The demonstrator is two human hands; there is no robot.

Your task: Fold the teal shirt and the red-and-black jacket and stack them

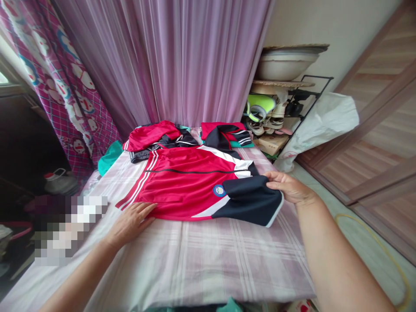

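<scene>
A red, navy and white sports jacket [191, 184] lies flat on a bed covered by a pink checked sheet [201, 260], its zip closed. My left hand [131, 221] rests flat and open on the jacket's lower hem. At the jacket's navy sleeve fold [250, 197], my right hand [287, 186] has its fingers closed on the edge of the cloth. Two more red and navy garments lie behind, one crumpled [156, 136] and one folded [225, 135].
A mauve curtain [182, 60] hangs behind the bed. A rack of shoes [273, 115] with a basin on top stands at the back right, beside a white bag [325, 119]. A wooden door is on the right. A teal cloth [110, 158] lies at the bed's left edge.
</scene>
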